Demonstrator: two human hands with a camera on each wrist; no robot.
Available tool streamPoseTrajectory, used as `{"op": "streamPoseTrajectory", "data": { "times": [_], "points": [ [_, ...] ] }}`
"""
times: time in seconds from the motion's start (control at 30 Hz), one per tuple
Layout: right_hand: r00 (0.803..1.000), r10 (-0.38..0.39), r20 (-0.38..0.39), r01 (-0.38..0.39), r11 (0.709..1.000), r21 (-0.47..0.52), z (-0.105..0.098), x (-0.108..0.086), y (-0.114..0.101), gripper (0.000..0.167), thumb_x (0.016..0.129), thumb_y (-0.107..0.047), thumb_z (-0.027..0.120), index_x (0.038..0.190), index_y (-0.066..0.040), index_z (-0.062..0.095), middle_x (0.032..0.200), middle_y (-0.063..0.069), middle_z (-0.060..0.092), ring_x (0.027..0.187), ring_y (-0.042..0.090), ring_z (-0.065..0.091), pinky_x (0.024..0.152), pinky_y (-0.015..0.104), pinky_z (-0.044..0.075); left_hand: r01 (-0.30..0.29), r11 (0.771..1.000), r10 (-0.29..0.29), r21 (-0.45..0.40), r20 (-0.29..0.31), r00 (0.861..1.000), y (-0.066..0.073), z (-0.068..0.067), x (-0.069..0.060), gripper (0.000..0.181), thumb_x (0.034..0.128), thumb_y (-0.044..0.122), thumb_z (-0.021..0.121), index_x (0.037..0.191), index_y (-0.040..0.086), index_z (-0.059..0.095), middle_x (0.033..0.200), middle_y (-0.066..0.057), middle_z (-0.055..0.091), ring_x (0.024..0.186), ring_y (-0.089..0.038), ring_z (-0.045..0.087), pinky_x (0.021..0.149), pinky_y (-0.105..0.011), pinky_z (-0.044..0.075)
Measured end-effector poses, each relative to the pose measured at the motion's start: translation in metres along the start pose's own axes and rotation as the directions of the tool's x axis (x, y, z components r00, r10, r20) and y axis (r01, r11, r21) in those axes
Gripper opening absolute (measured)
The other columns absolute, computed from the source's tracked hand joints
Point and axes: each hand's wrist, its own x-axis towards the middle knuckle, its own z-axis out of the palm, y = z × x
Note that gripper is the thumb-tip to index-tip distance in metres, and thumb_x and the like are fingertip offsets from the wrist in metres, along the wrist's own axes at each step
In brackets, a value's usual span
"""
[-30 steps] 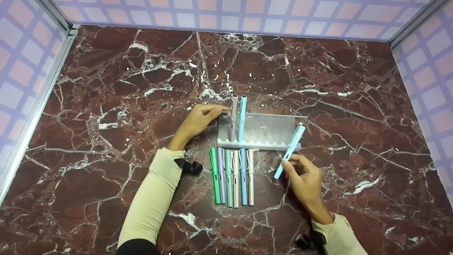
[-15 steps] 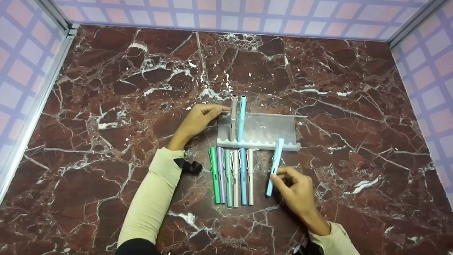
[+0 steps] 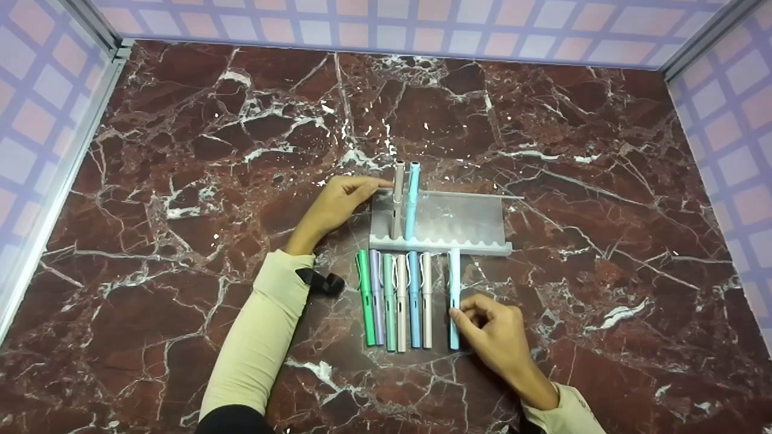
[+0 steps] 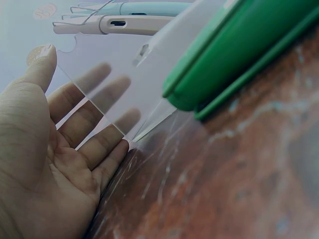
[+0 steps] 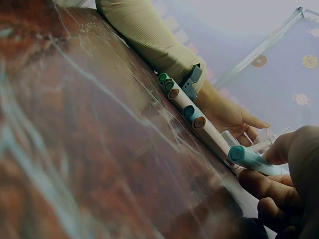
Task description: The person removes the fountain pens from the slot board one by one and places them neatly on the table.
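Observation:
My right hand (image 3: 497,331) pinches a light blue capped pen (image 3: 455,283) near its lower end between thumb and fingers. That pen lies lengthwise in front of a clear pen stand (image 3: 464,217), right of a row of pens. My left hand (image 3: 341,202) holds the stand's left edge; in the left wrist view its fingers show through the clear panel and the thumb is at the upper corner. Leaning in the stand's left slots are a brown-grey pen (image 3: 398,205) and a bright light blue pen (image 3: 413,202).
The row in front of the stand includes a green pen (image 3: 365,298), a purple pen (image 3: 377,298), a blue pen (image 3: 414,301) and a pale beige pen (image 3: 427,301). Beneath everything is a dark red marbled tabletop (image 3: 181,138), with checkered walls (image 3: 422,27) around it.
My right hand has moved left and toward me, bringing the light blue pen from tilted over the stand's right end to nearly straight beside the row. The left hand stays put.

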Motion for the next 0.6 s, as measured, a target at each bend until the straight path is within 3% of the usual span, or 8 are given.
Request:
{"op": "streamPoseTrajectory", "data": {
  "times": [0.2, 0.27, 0.37, 0.43, 0.5, 0.57, 0.6],
  "points": [
    [1.000, 0.015, 0.022, -0.015, 1.000, -0.022, 0.0003, 0.0003, 0.0005, 0.014, 0.079, 0.002, 0.080, 0.077, -0.007, 0.070, 0.064, -0.004, 0.067, 0.050, 0.000, 0.050, 0.044, 0.015, 0.044, 0.007, 1.000, -0.007, -0.001, -0.002, 1.000, -0.0003, 0.0004, 0.0001, 0.061, 0.0970, 0.061, 0.051, 0.121, 0.008, 0.072, 0.123, -0.010, 0.071, 0.070, -0.018, 0.048, 0.074, -0.028, 0.045],
    [0.999, 0.029, 0.030, -0.029, 0.999, -0.025, 0.0008, 0.0004, 0.0001, 0.014, 0.080, 0.002, 0.080, 0.077, -0.007, 0.070, 0.064, -0.004, 0.067, 0.050, 0.001, 0.051, 0.044, 0.015, 0.044, 0.014, 1.000, -0.014, 0.003, -0.003, 1.000, -0.0002, 0.0005, 0.0000, 0.062, 0.0979, 0.059, 0.050, 0.121, 0.006, 0.071, 0.125, -0.012, 0.070, 0.084, -0.024, 0.061, 0.084, -0.030, 0.048],
    [0.998, 0.051, 0.042, -0.050, 0.998, -0.038, 0.0018, 0.0005, -0.0017, 0.013, 0.080, 0.001, 0.080, 0.078, -0.008, 0.071, 0.064, -0.004, 0.067, 0.051, 0.001, 0.052, 0.045, 0.016, 0.046, 0.021, 1.000, -0.021, 0.004, -0.001, 1.000, 0.0003, 0.0005, 0.0002, 0.061, 0.1003, 0.055, 0.050, 0.122, 0.001, 0.069, 0.127, -0.017, 0.068, 0.094, -0.030, 0.064, 0.089, -0.032, 0.049],
    [0.997, 0.061, 0.046, -0.058, 0.997, -0.052, 0.0024, 0.0007, -0.0033, 0.013, 0.081, 0.000, 0.080, 0.079, -0.008, 0.071, 0.065, -0.005, 0.068, 0.052, 0.001, 0.052, 0.047, 0.016, 0.047, 0.023, 1.000, -0.023, 0.001, 0.003, 1.000, 0.0001, 0.0003, 0.0003, 0.061, 0.1012, 0.053, 0.050, 0.123, -0.001, 0.068, 0.127, -0.020, 0.067, 0.082, -0.026, 0.060, 0.080, -0.030, 0.048],
    [0.997, 0.065, 0.045, -0.062, 0.996, -0.071, 0.0031, 0.0010, -0.0048, 0.012, 0.081, -0.002, 0.081, 0.079, -0.009, 0.071, 0.065, -0.005, 0.068, 0.052, 0.001, 0.053, 0.048, 0.016, 0.047, 0.022, 1.000, -0.022, 0.002, 0.005, 1.000, -0.0002, -0.0001, 0.0003, 0.061, 0.1011, 0.053, 0.049, 0.123, -0.001, 0.067, 0.124, -0.021, 0.069, 0.065, -0.018, 0.046, 0.066, -0.026, 0.042],
    [0.997, 0.067, 0.040, -0.063, 0.995, -0.083, 0.0040, 0.0016, -0.0059, 0.012, 0.081, -0.003, 0.081, 0.078, -0.010, 0.071, 0.065, -0.005, 0.068, 0.052, 0.002, 0.054, 0.049, 0.015, 0.048, 0.016, 1.000, -0.016, 0.004, 0.005, 1.000, -0.0005, -0.0005, 0.0002, 0.063, 0.0997, 0.056, 0.049, 0.123, 0.000, 0.068, 0.122, -0.020, 0.070, 0.063, -0.012, 0.040, 0.063, -0.024, 0.039],
    [0.997, 0.069, 0.039, -0.065, 0.994, -0.090, 0.0046, 0.0018, -0.0063, 0.012, 0.081, -0.003, 0.081, 0.078, -0.010, 0.071, 0.065, -0.006, 0.068, 0.052, 0.002, 0.054, 0.049, 0.015, 0.047, 0.014, 1.000, -0.014, 0.007, 0.004, 1.000, -0.0005, -0.0007, 0.0001, 0.064, 0.0986, 0.058, 0.049, 0.123, 0.002, 0.069, 0.122, -0.018, 0.070, 0.067, -0.010, 0.046, 0.067, -0.023, 0.042]
  ]
}}
